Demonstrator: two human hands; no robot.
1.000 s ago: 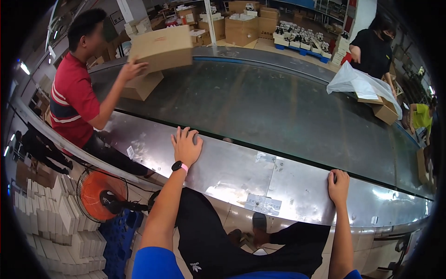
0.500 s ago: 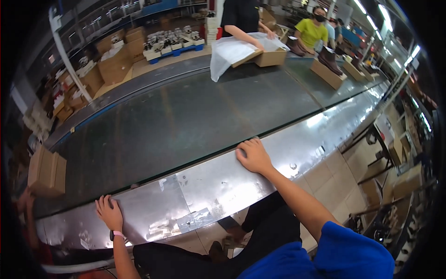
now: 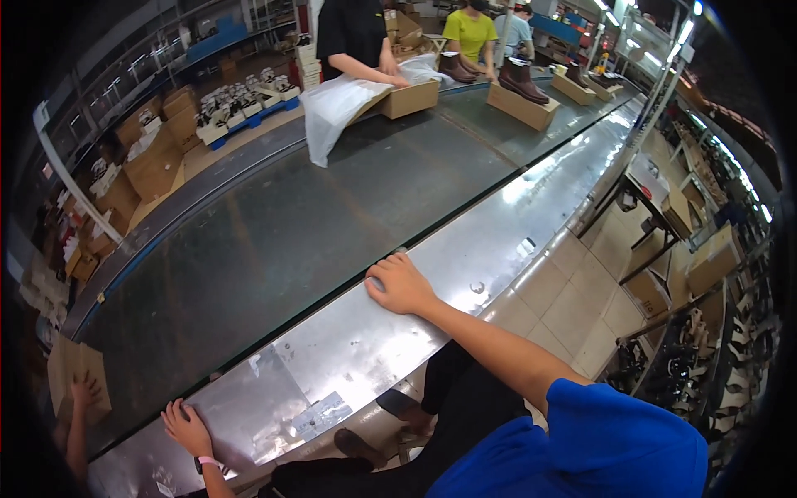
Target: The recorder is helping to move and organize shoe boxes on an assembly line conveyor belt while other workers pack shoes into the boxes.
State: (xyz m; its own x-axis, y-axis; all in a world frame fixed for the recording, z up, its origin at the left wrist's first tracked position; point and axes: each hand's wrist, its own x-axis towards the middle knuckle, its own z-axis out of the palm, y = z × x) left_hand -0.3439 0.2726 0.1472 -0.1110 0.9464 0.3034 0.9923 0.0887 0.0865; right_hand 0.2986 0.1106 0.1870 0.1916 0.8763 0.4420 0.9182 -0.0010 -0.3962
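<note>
The left hand [image 3: 188, 427] and right hand [image 3: 402, 285] rest loosely, well apart, along the long silver sheet-metal ledge [image 3: 353, 353] slanting up rightward, the flat dark-green conveyor belt [image 3: 274, 249] just beyond.

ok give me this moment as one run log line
left hand: on metal ledge | right hand: on metal ledge | dark belt: carrying cartons

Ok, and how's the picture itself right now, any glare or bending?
Head view: white glare on the metal ledge, including just below the right hand; head view: ceiling lamps at upper right burn out white; head view: fisheye bows the far edge of the conveyor belt, and the corners go black.
</note>
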